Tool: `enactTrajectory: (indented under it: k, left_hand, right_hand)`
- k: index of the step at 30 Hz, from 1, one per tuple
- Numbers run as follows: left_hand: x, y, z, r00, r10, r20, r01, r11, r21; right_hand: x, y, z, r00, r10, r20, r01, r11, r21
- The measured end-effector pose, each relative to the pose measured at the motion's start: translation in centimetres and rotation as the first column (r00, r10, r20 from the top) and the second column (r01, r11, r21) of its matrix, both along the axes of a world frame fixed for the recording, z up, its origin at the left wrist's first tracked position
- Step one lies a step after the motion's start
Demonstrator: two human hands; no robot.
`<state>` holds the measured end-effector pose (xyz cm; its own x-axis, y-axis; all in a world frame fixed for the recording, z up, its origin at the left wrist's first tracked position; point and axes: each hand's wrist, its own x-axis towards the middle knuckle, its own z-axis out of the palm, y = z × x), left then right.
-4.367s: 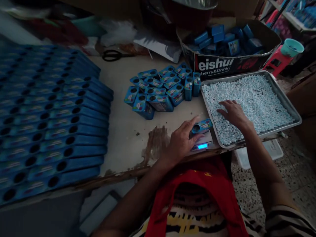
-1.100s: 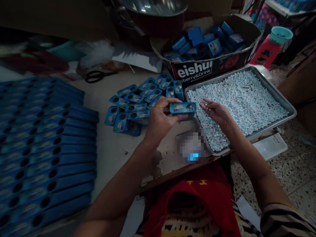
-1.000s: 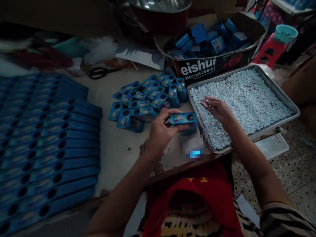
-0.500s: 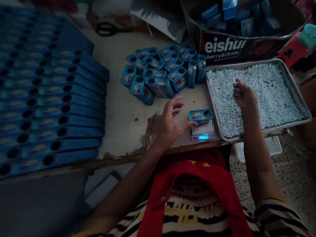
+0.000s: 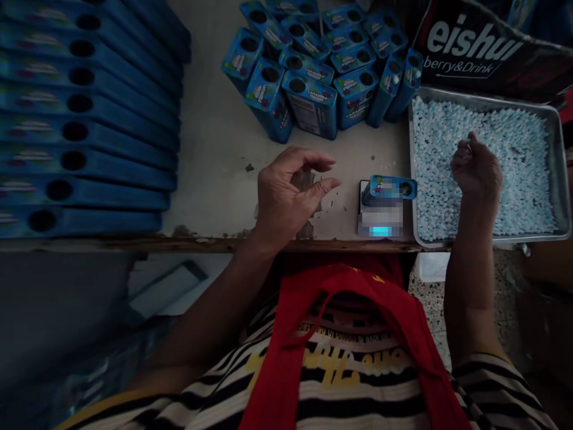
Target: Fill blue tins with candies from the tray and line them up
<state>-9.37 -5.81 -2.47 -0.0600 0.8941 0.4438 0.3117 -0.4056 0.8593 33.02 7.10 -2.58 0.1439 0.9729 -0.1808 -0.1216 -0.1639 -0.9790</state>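
The fingers of the left hand curve apart, holding nothing. The right hand curls, seemingly round a white sweet, over the tray of sweets. The blue box stands on the little scale, likely so its weight shows.

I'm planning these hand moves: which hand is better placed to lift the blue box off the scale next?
Probably the left hand: it looks open and empty, facing the blue box on the scale. The right hand is curled above the tray.
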Motion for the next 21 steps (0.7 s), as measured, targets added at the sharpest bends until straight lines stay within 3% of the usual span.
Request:
enactTrajectory:
  k: [6, 12, 16, 21]
  left_hand:
    - [-0.1, -0.2, 0.5, 0.998, -0.021, -0.067, 0.025, 0.998, 0.053]
    - [0.0, -0.1, 0.1, 0.994, -0.033, -0.109, 0.03, 0.999, -0.024]
    - [0.5, -0.1, -0.5, 0.987, -0.078, -0.139, 0.069, 0.995, -0.065]
    - [2.3, -0.6, -1.7, 0.982, -0.103, -0.157, 0.084, 0.989, -0.12]
  right_hand:
    - [0.6, -0.1, -0.2, 0.992, -0.079, -0.096, 0.077, 0.997, -0.02]
    - [-0.7, -1.0, 1.5, 0.994, 0.053, 0.099, -0.054, 0.999, 0.004]
    - [-2.3, -1.8, 2.8, 0.993, 0.023, 0.115, -0.021, 0.999, -0.024]
    - [-2.9, -2.3, 3.5, 1.0, 0.016, 0.021, -0.015, 1.0, -0.022]
